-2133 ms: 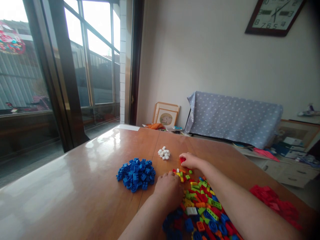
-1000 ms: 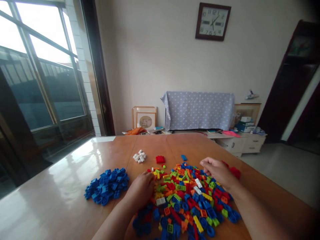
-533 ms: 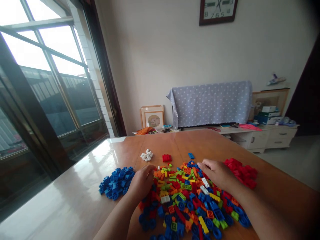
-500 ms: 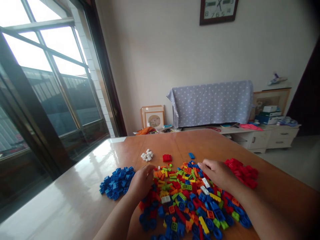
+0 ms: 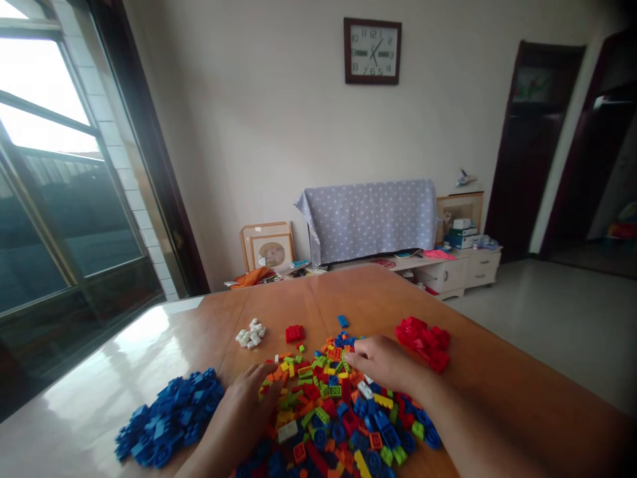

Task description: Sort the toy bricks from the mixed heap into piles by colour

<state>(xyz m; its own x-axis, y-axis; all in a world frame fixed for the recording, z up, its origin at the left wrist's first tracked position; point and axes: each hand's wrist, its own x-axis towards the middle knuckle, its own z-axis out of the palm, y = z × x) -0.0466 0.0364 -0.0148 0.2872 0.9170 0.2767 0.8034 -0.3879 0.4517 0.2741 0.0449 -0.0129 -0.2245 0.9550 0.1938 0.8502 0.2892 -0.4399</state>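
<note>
Both bare hands were down at the mixed brick pile (image 5: 343, 421), which was spread over the near middle of the wooden table (image 5: 497, 398): red, orange, yellow, green, blue, a few white. Left hand (image 5: 246, 401) sat over the pile's left edge, fingers bent, tips by some orange and yellow pieces; couldn't tell from where I stood if it had hold of one. Right hand (image 5: 385, 362) was over the far right part, thumb and index reaching in next to an orange brick (image 5: 334, 354); fingers curled, grip hidden, can't call it. Sorted stuff lay around that. Blue heap (image 5: 172, 418) left of the left hand, forearm partly in front of it. White cluster (image 5: 251, 333) beyond the left hand. Red block group (image 5: 294, 333) right of the whites, pieces side by side, small green piece (image 5: 301, 348) just on its near side. Blue piece (image 5: 343, 321) alone past the pile's far edge. Red heap (image 5: 424, 340) beyond the right wrist, well apart from the blue heap. Behind the table: polka-dot cloth (image 5: 368, 222) over something on a low cabinet (image 5: 452, 275), wall clock (image 5: 373, 52) above.
</note>
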